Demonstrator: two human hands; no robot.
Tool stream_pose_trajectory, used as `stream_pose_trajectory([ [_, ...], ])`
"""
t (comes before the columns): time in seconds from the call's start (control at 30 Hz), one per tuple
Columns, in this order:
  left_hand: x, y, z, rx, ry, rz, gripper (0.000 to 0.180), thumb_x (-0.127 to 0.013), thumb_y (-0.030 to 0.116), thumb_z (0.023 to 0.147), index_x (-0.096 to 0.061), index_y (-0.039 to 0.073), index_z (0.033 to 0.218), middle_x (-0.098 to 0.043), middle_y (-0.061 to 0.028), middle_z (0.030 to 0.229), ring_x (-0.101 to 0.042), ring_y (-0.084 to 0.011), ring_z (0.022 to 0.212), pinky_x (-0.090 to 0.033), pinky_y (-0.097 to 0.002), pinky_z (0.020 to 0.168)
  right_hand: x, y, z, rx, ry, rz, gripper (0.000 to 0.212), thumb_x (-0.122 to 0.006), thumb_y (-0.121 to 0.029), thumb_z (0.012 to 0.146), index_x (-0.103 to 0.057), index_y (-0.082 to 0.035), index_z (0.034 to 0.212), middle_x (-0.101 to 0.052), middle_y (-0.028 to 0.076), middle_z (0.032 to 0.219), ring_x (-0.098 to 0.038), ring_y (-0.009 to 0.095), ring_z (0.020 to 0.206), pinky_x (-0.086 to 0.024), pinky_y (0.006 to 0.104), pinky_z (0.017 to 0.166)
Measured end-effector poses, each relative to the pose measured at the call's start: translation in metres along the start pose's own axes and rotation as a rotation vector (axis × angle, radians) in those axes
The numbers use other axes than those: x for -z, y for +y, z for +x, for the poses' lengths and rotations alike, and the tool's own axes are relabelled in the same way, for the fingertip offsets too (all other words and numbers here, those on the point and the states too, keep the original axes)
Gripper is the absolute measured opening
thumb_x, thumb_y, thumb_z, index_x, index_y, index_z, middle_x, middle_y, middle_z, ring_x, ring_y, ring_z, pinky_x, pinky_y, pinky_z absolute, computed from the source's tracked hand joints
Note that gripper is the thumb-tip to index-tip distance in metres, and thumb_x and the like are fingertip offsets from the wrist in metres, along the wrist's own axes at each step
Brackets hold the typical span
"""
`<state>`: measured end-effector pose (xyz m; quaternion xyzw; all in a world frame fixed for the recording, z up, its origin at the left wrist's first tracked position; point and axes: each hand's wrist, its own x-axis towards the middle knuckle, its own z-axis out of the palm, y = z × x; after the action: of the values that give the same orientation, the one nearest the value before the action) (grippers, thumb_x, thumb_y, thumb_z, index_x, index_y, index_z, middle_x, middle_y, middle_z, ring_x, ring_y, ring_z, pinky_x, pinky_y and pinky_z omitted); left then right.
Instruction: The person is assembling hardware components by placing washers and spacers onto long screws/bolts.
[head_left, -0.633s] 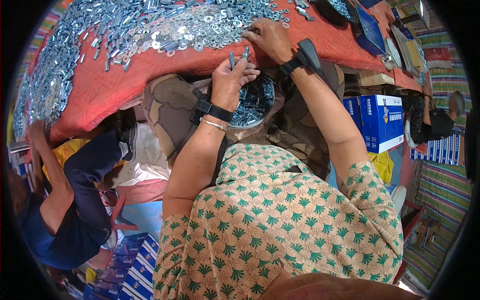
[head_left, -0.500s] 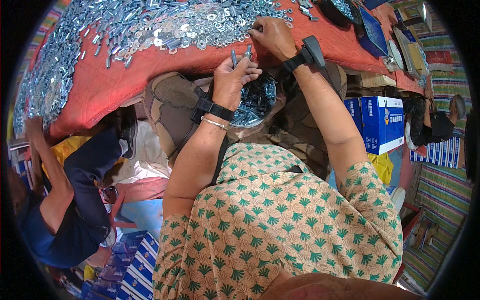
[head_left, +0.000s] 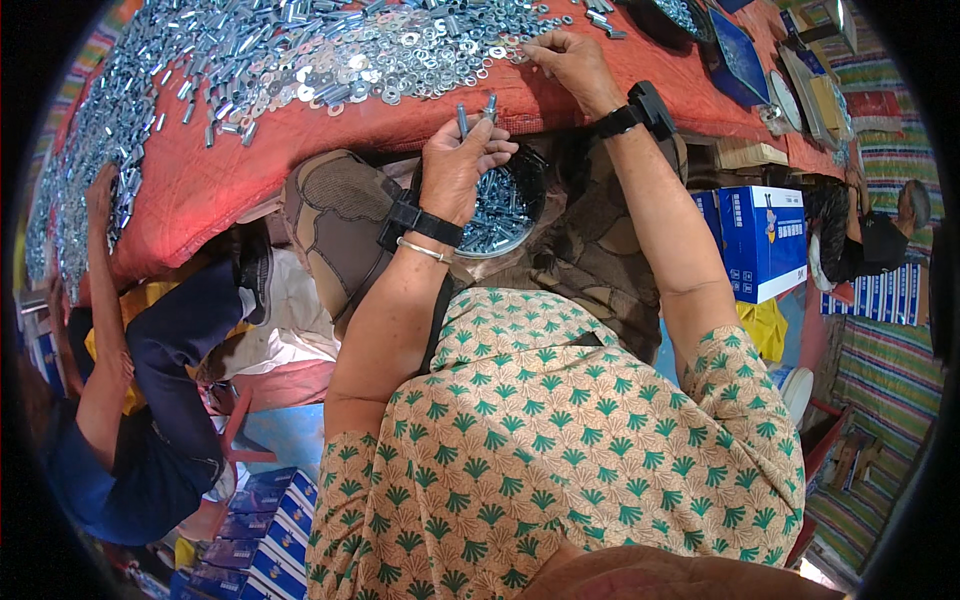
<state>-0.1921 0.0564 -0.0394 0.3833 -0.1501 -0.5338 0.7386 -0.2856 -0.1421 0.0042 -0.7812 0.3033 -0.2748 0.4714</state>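
My left hand point(head_left: 460, 165) is closed around two slim metal bolts point(head_left: 462, 120), whose ends stick up past the thumb and fingers. One of them carries a bright ring near its tip. Below that hand, a round bowl point(head_left: 520, 240) between my knees holds many bluish metal pieces. My right hand point(head_left: 575, 65) reaches over the red-covered table point(head_left: 400, 120), its thumb and fingertips pinched together at the edge of a spread of flat metal washers point(head_left: 385, 75). What lies between those fingertips is too small to make out.
Metal sleeves point(head_left: 200, 85) are heaped along the table's left side. A co-worker's arm point(head_left: 100, 270) reaches into them. At the far right stand a dark bowl point(head_left: 675, 25) and a blue tray point(head_left: 738, 55). Blue-and-white boxes point(head_left: 765, 245) stack beside me; another person point(head_left: 880, 235) sits beyond.
My right hand has shifted slightly right along the washers' edge. My left hand keeps the bolts, almost in place. At the left, the co-worker's arm has reached farther up onto the heap.
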Motion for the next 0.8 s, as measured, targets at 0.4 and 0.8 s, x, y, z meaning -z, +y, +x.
stream_pose_trajectory([
  [0.4, 0.001, -0.002, 0.001, 0.016, -0.005, 0.005, 0.021, -0.058, 0.014, 0.093, -0.057, -0.002, 0.107, -0.065, -0.0117, 0.090, -0.067, -0.0202, 0.079, -0.056, -0.0258, 0.067, 0.033, -0.002, 0.002, 0.640, -0.085, -0.918, 0.014, -0.055, -0.005, 0.080, -0.061, -0.003, 0.093, -0.060, 0.019, 0.085, -0.060, 0.037, 0.083, -0.047, 0.0440, 0.067],
  [0.8, 0.001, -0.002, 0.003, -0.005, 0.027, -0.026, 0.019, -0.059, 0.015, 0.093, -0.059, -0.001, 0.103, -0.065, -0.0104, 0.088, -0.066, -0.0181, 0.077, -0.055, -0.0245, 0.066, 0.037, -0.040, -0.029, 0.078, -0.738, -0.673, 0.015, -0.062, -0.009, 0.078, -0.065, 0.003, 0.086, -0.065, 0.014, 0.074, -0.064, 0.022, 0.066, -0.049, 0.0345, 0.062],
])
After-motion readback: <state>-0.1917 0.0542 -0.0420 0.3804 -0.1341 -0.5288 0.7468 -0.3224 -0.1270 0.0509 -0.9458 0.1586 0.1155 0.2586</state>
